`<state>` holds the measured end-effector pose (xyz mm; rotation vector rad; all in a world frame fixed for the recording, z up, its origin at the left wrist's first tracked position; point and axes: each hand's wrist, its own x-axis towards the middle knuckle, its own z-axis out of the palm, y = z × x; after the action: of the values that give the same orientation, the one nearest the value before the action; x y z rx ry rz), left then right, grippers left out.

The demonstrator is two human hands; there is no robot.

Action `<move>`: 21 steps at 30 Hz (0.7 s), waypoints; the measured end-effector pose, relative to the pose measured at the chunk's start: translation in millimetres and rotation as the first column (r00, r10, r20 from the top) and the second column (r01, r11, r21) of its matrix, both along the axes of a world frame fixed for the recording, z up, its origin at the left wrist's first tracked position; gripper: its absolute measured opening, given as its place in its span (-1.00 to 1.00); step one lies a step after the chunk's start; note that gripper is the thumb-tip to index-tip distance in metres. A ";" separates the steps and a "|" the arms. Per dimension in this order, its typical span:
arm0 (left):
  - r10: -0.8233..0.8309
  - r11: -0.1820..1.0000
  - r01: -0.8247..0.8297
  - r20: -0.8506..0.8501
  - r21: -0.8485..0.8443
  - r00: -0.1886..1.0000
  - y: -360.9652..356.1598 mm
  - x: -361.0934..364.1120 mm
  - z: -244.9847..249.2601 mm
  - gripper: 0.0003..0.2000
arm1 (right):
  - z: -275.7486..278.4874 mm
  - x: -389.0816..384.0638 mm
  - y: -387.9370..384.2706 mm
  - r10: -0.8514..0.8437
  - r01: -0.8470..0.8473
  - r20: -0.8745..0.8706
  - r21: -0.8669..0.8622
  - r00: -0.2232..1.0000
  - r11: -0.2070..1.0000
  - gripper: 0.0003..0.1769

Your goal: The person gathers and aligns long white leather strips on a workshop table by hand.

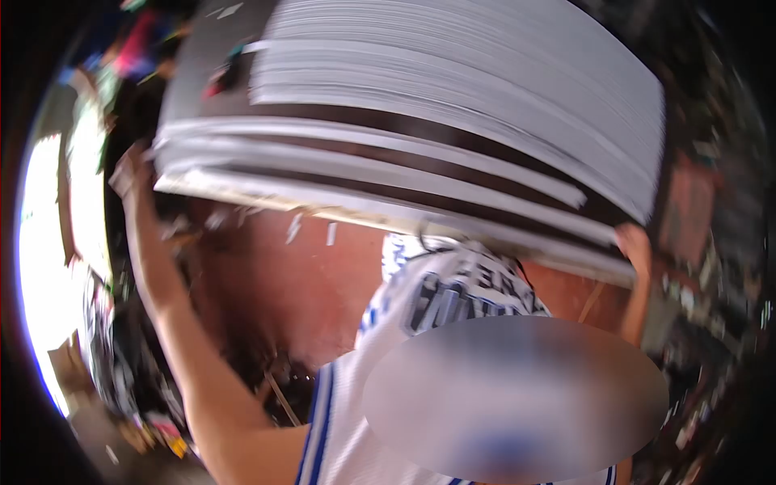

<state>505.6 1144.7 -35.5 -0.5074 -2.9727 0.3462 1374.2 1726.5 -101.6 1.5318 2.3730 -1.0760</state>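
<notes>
Long white strips (364,166) lie side by side along the near edge of a dark table (206,89). At their left end is my left hand (133,168), blurred, its fingers closed at the strip ends. My right hand (634,244) has its fingers round the right end of the nearest strips. Behind the strips, across a dark gap, a large stack of white strips or sheets (477,73) covers much of the table. My body, in a white and blue top, is close to the table's near edge.
A small red and dark object (222,77) lies on the table left of the stack. White scraps (293,229) are on the reddish floor (283,275) below. Bright openings (44,267) show at the far left, with blurred clutter on both sides.
</notes>
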 end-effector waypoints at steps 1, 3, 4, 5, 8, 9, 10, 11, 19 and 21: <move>-0.189 0.979 0.175 -0.152 -0.103 0.970 -64.8 -82.5 -41.7 -0.68 | -7.6 -13.0 -8.7 -0.066 0.057 -0.089 -0.102 0.994 0.993 -0.87; -0.349 0.919 0.255 -0.322 -0.300 0.880 -133.0 -198.2 -90.7 -0.64 | -44.2 -5.1 0.4 0.035 -0.061 -0.122 -0.218 0.992 0.974 -0.81; -0.146 0.963 0.067 -0.300 -0.260 0.943 -73.3 -120.0 -67.9 -0.65 | -59.0 -2.4 -0.2 -0.126 0.057 -0.182 -0.346 0.975 0.937 -0.82; 0.063 0.960 -0.134 -0.275 -0.247 0.959 20.1 0.9 -22.9 -0.66 | -69.1 1.5 5.3 -0.124 0.045 -0.188 -0.377 0.974 0.925 -0.84; -0.330 0.939 0.343 -0.306 -0.013 0.893 36.8 -20.7 -97.0 -0.78 | -51.6 -2.7 -2.9 -0.224 0.211 -0.026 -0.251 0.974 0.945 -0.87; -0.342 0.915 0.378 -0.227 0.140 0.912 74.6 14.9 -106.0 -0.81 | -51.1 4.0 -1.7 -0.216 0.212 0.009 -0.240 0.976 0.947 -0.87; -0.586 0.663 0.663 -0.311 0.347 0.748 83.7 3.4 -151.1 -0.80 | -49.7 8.9 -3.2 -0.234 0.229 0.008 -0.237 0.972 0.944 -0.87; -0.647 0.565 0.618 -0.172 0.547 0.743 128.1 54.1 -151.2 -0.80 | -47.6 12.2 -4.7 -0.243 0.227 -0.048 -0.222 0.969 0.948 -0.87; -0.966 0.249 0.317 0.213 0.915 0.143 368.9 422.6 -137.7 -0.73 | -14.2 -23.9 -35.6 -0.298 0.219 -0.350 -0.247 0.888 0.944 -0.87; -0.975 0.183 0.234 0.207 0.955 -0.079 402.3 485.4 -130.2 -0.74 | -8.3 -38.3 -44.8 -0.292 0.208 -0.391 -0.242 0.873 0.948 -0.88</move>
<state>991.0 1547.0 -165.7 -2.6762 -2.2303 -1.6547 1335.9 1681.8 -109.9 1.7118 2.2573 -1.8080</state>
